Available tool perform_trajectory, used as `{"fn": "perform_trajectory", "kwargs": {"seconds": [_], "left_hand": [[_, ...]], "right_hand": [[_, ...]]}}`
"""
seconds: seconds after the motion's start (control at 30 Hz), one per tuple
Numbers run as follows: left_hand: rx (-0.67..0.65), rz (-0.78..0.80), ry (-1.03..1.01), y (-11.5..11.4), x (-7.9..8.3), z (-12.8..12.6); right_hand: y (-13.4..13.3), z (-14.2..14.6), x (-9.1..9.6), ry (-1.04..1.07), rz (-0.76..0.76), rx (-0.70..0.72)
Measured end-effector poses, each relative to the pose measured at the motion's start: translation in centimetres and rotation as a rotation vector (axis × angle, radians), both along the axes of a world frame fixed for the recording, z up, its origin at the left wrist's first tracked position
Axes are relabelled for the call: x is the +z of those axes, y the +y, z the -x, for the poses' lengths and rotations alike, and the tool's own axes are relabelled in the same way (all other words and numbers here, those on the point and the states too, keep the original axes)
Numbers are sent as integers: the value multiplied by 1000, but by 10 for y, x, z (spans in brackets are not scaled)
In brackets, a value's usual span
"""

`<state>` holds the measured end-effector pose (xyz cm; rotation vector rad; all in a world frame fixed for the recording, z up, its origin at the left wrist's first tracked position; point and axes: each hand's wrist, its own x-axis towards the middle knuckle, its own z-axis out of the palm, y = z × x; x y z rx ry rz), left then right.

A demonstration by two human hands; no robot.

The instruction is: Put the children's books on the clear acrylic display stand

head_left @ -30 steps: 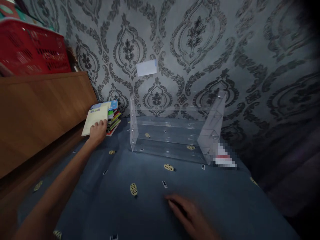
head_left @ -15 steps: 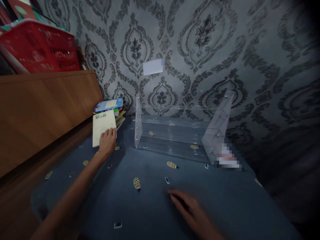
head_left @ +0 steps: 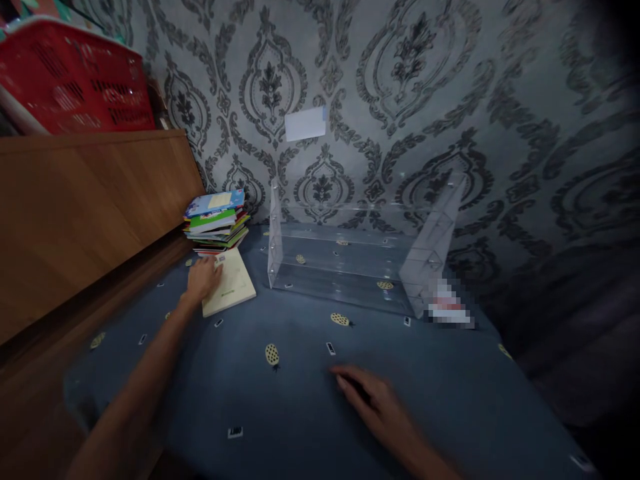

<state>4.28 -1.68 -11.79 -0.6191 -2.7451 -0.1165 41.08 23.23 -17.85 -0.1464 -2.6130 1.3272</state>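
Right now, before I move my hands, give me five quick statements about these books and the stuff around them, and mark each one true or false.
1. The left hand touches the cream book. True.
2. The right hand is holding a book. False: the right hand holds no book.
3. The clear rack stands to the right of the book stack. True.
4. The red basket sits inside the clear rack. False: the red basket sits on the wooden cabinet.
5. The top cover on the book stack is mostly blue. True.
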Motion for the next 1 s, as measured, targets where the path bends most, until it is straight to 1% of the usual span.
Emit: {"fn": "perform_trajectory", "kwargs": {"seconds": [0.07, 0.13, 0.2, 0.27, 0.4, 0.47, 0.6, 0.67, 0.73, 1.0], "left_hand": [[63, -3, -69, -9, -3, 21], [78, -10, -132, -14, -8, 37], [70, -20, -176, -15, -12, 46], [60, -30, -195, -14, -15, 50], [88, -45, -173, -13, -16, 42], [155, -55, -145, -15, -15, 33], [333, -86, -102, -20, -11, 19], [363, -90, -97, -22, -10, 15], [342, -81, -98, -23, -10, 12], [148, 24, -125, -19, -10, 6]], "right_hand": [[-1, 0, 1, 2, -7, 1], [-1, -1, 3, 5, -19, -6], [-2, 0, 6, 6, -34, -1], [-4, 0, 10, 10, -43, 13], [-5, 1, 19, 22, -43, 32], [-6, 1, 21, 20, -44, 37], [-6, -1, 21, -5, -44, 37], [-6, -1, 21, -8, -39, 33], [-6, -1, 23, -5, -35, 34], [-8, -2, 25, 8, -38, 29]]}}
